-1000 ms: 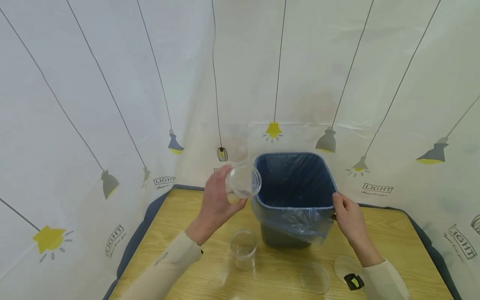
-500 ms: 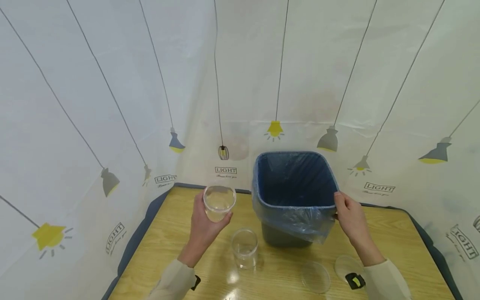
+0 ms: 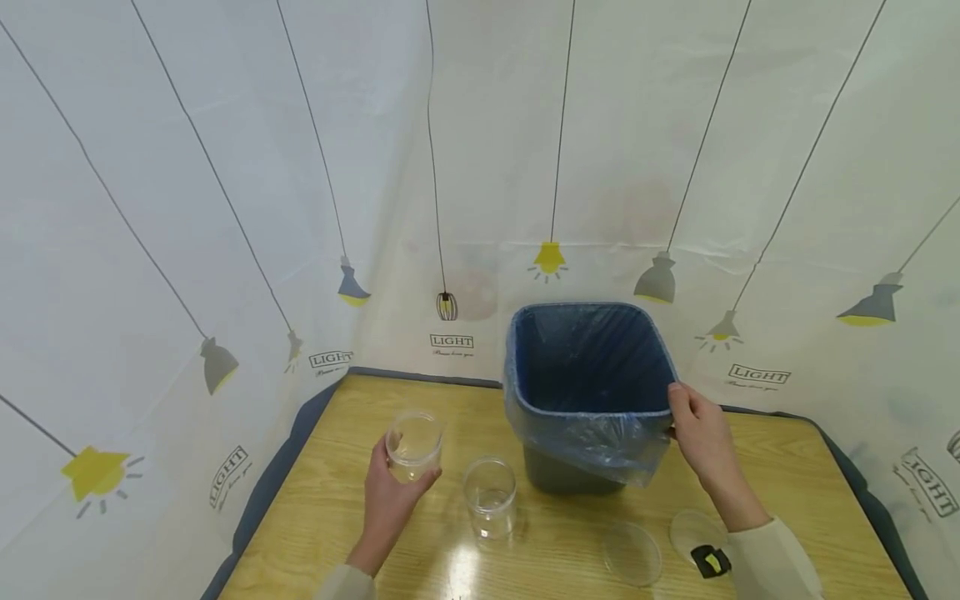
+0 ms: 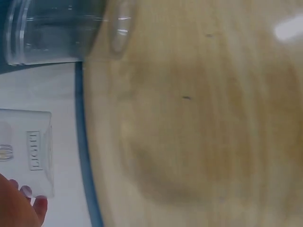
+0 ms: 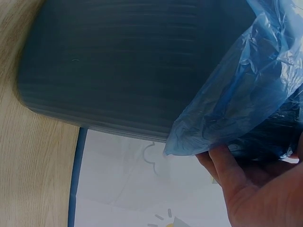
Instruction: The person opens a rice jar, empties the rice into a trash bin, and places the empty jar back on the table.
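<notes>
My left hand (image 3: 388,507) grips a clear plastic jar (image 3: 417,440), its open mouth up, over the left part of the table. In the left wrist view the fingertips (image 4: 40,205) curl round this jar (image 4: 28,156). To its right a second clear jar (image 3: 490,504) stands upright without a lid. My right hand (image 3: 703,437) pinches the front right corner of the rim of a dark trash bin (image 3: 572,475), thumb on top. A blue bag (image 3: 600,442) lines the bin and hangs over its rim; in the right wrist view the fingers are under the bag's edge (image 5: 208,127).
Two clear round lids, one lid (image 3: 632,554) and another lid (image 3: 693,533), lie flat at the right front of the wooden table (image 3: 315,500). A small black-and-yellow item (image 3: 711,561) shows by the right sleeve. A white printed sheet (image 3: 480,167) walls the table's back and sides.
My left hand has carried the jar from beside the bin's rim leftward and down toward the table, turning it from tipped sideways to upright. My right hand has stayed on the bin.
</notes>
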`<state>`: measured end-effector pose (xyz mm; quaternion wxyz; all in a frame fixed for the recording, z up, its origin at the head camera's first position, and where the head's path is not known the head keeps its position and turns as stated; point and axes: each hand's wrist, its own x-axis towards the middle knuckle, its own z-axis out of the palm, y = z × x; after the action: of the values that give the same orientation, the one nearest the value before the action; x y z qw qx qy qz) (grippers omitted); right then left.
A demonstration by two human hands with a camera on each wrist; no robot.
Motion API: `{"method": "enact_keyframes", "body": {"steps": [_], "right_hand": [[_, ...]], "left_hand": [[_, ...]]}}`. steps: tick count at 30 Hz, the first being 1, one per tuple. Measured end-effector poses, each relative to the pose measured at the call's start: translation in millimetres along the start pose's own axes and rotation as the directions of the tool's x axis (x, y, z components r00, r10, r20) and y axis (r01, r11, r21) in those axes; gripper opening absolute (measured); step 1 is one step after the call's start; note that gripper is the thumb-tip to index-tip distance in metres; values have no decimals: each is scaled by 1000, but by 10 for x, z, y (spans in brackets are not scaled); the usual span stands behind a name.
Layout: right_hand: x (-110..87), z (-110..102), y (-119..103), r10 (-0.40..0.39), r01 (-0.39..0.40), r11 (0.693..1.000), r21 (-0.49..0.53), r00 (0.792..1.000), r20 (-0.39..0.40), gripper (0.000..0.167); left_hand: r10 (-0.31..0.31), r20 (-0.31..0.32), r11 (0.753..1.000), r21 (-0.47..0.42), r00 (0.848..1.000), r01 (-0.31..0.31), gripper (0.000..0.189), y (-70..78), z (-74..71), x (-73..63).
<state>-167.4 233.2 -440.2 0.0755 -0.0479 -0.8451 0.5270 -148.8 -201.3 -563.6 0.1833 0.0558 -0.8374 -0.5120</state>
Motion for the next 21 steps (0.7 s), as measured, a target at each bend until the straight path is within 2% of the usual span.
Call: {"method": "enact_keyframes", "body": {"steps": [3,7,11,15,17,21], "right_hand": [[-14,-18,2,-1,1,1000,0,1000,17,57],[-38,-40,16,1,-3,999,34,999,48,65],[-52,-43,38,23,-29,996,81,997,69,71],[-59,-35,72,39,-45,996,72,996,78,74],[-41,-31,105,4,-8,999,47,998,70,72],[-9,-21,167,-139,140,989,-43,990,17,62]], "left_hand": [[-34,36,999,25,999,33,104,-137,10,-51],[-35,74,999,38,997,32,109,-268,42,-99],[-21,110,999,52,994,15,110,-340,78,-128],[-33,139,997,72,990,23,111,-386,105,-154],[-40,148,997,65,988,31,111,-410,113,-167],[-54,162,998,42,985,48,110,-449,113,-193]]}}
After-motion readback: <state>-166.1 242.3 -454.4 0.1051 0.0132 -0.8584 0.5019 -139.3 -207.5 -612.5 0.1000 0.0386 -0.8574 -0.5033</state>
